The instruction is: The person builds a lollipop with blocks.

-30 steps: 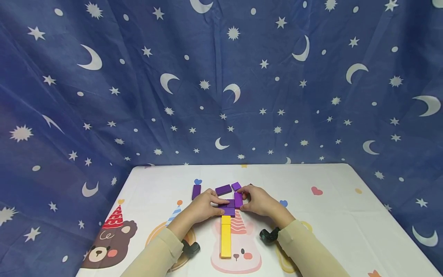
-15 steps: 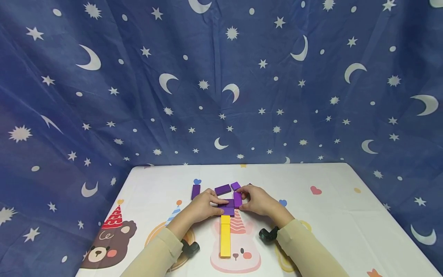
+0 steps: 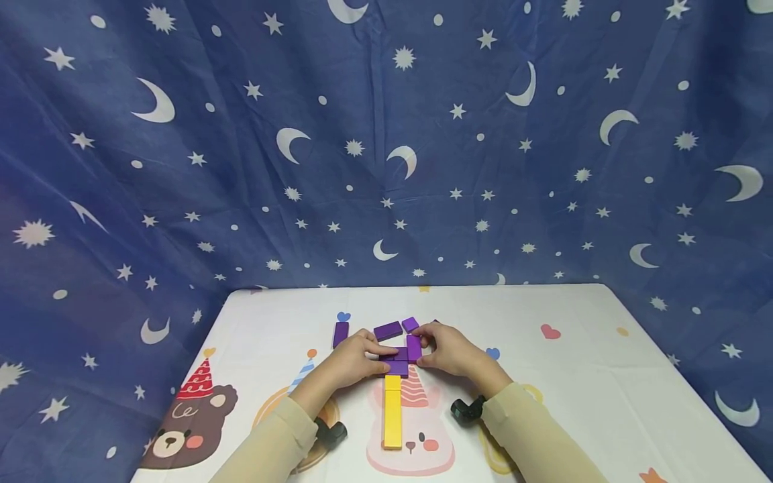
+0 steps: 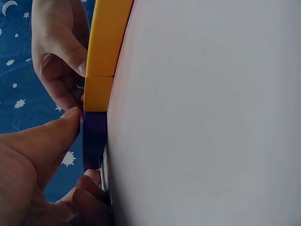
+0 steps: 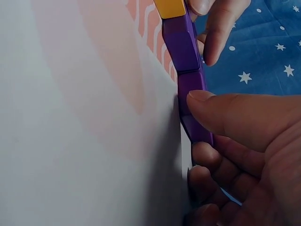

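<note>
In the head view, my left hand (image 3: 355, 361) holds the left side of two flat purple blocks, its thumb at the front purple block (image 3: 398, 368) and a finger over the purple piece behind it (image 3: 401, 353). My right hand (image 3: 453, 352) pinches a lengthwise purple block (image 3: 413, 349) that stands against their right side. In the right wrist view, the right thumb lies on that purple block (image 5: 190, 84), with fingertips at its far end. A small yellow block (image 3: 392, 383) and a long yellow block (image 3: 392, 422) run in line toward me from the front purple block.
Beyond the hands lie a dark purple block (image 3: 388, 331) and a small purple cube (image 3: 410, 325). Another dark purple block (image 3: 341, 334) is left of them. A dark corner (image 3: 436, 322) shows behind the right hand. The patterned white tabletop (image 3: 580, 389) meets a blue curtain (image 3: 386, 134).
Both hands keep the same places on the purple blocks. The whole head view has shifted very slightly; no block has visibly moved against the others.
</note>
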Demonstrator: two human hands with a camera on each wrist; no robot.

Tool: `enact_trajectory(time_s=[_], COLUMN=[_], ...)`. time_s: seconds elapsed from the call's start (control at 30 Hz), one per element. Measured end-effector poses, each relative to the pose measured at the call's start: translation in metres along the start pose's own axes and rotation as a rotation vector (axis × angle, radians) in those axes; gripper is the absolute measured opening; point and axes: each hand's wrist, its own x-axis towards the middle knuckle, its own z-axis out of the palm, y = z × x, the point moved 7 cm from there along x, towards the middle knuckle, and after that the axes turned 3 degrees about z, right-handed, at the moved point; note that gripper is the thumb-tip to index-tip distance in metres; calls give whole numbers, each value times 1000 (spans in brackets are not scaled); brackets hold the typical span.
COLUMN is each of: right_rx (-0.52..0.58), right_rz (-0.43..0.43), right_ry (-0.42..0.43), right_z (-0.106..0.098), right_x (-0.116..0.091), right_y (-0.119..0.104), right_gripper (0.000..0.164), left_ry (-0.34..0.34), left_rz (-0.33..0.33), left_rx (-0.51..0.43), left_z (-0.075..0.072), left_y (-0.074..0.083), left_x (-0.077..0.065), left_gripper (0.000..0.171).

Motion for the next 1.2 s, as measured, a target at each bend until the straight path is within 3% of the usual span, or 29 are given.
enact_trajectory(time_s=[0.17,0.73,1.0,1.2], right_rx=[-6,-3,8,0], right_rz=[6,-11,-19,-22], right_ry=[3,-10,3,8], right_z=[2,3,3,3], right_x=[1,2,0,1], right_y=[2,4,2,1], right_gripper=[56,57,56,55], left_ry=[2,17,24,46], left_rz=[-19,15,-24,-42], left_rx=[-28,-55,-64,-147], left_z=[-1,-5,-13,-19], left_y=[-1,-3,-3,-5], left_x=[-1,-3,-10,-14], left_gripper=[33,40,50,58])
